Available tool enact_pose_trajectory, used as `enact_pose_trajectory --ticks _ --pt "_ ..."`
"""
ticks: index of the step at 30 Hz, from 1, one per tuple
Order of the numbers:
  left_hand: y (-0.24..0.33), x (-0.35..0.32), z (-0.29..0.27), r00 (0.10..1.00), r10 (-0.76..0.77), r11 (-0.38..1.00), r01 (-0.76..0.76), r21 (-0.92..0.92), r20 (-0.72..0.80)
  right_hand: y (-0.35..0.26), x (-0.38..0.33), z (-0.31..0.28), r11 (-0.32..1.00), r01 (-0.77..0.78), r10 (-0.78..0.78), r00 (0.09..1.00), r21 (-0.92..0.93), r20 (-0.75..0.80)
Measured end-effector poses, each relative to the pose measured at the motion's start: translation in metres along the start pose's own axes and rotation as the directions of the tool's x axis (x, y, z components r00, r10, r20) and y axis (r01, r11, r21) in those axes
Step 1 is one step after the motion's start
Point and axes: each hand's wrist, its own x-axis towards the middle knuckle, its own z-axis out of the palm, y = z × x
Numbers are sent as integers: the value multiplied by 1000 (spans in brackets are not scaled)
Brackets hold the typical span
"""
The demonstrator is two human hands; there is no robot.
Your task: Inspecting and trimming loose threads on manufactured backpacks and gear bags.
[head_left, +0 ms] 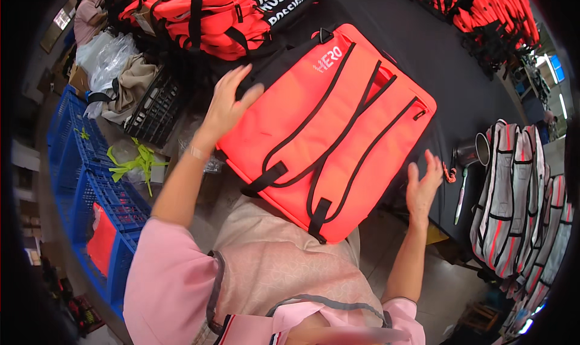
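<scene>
A bright orange-red backpack (284,109) lies tilted on the dark table, its near end overhanging the edge by my apron. Its two padded shoulder straps (380,154) with black edging face up and cross near the middle. My left hand (231,100) is beside the bag's left edge, fingers stretched and thumb apart, holding nothing. Off the bag's right side, my right hand (425,185) is raised with its fingers spread, a little apart from the fabric.
Orange-red bags (205,19) are piled at the far left, near a black crate (154,103). Blue plastic crates (90,176) stand at left. Grey padded straps (510,194) hang at right by a metal cup (471,150) and a toothbrush-like tool (461,195). Another person (89,16) is at upper left.
</scene>
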Motion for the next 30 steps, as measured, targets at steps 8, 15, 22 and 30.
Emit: enact_pose_trajectory --ticks 8,15,22,30 --pt "11 -97 -11 951 -195 979 204 13 -239 -155 67 30 741 525 -563 826 420 -40" --pt "41 -81 -2 881 178 953 -265 146 438 -162 44 114 642 746 -726 517 178 453" --pt "-98 -158 -108 899 -313 911 376 171 -307 -151 55 101 713 659 -667 531 241 522" --pt "3 -172 29 694 -363 -272 559 -783 622 -211 -30 130 505 833 -828 392 228 402"
